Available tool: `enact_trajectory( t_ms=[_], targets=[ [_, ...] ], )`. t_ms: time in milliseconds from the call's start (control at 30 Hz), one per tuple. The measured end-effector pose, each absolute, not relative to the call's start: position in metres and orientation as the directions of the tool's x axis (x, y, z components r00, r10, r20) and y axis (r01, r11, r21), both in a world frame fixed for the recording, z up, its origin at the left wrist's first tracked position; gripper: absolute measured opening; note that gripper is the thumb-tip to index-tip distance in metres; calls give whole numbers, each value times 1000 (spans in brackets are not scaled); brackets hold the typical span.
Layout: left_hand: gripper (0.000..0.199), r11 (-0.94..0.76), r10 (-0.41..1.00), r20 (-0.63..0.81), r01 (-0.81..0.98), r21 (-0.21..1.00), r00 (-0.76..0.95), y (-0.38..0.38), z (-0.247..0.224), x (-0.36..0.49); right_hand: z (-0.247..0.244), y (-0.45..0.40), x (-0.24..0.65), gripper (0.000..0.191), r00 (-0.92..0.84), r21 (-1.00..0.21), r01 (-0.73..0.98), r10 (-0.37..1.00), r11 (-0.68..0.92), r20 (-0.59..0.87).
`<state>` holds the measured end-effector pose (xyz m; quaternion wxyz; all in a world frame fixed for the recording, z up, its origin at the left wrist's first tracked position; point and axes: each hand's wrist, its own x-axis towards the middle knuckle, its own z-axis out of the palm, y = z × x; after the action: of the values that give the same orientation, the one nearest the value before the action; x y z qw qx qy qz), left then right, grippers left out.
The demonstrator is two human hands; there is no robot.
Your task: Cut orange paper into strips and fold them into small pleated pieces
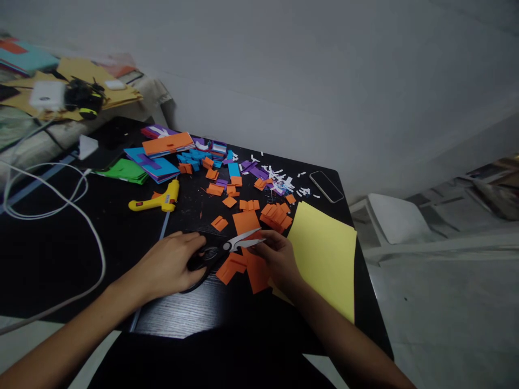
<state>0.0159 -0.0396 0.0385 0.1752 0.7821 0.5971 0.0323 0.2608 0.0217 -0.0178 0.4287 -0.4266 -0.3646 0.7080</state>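
My left hand (172,262) is closed around the black handles of the scissors (227,246). The scissors' blades stand slightly apart and point right. At their tips, the fingers of my right hand (279,256) are drawn together; what they pinch is hidden. Beneath the blades and right hand lie orange paper strips (256,273). Folded orange paper pieces (232,265) rest just below the blades, and a heap of similar orange pieces (275,216) lies above the right hand. Yellow paper sheets (324,254) lie beside my right hand and partly under its wrist.
A yellow glue gun (158,199) lies left of centre, near a white cable (91,227). Blue paper (156,167), green paper (125,170) and white scraps (279,178) are spread behind. A phone (326,186) lies near the table's right edge. A white chair (397,219) stands beyond.
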Motion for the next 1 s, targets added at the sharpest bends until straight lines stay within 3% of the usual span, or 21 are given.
enact_trajectory(
  t_ms=[433, 1000],
  targets=[
    [8, -237, 951, -109, 908, 345, 290, -38, 40, 13, -19, 22, 262, 24, -301, -899, -274, 918, -343, -258],
    [13, -242, 942, -162, 928, 284, 296, -37, 44, 13, -15, 22, 261, 18, -274, -911, -250, 926, -328, -259]
  ],
)
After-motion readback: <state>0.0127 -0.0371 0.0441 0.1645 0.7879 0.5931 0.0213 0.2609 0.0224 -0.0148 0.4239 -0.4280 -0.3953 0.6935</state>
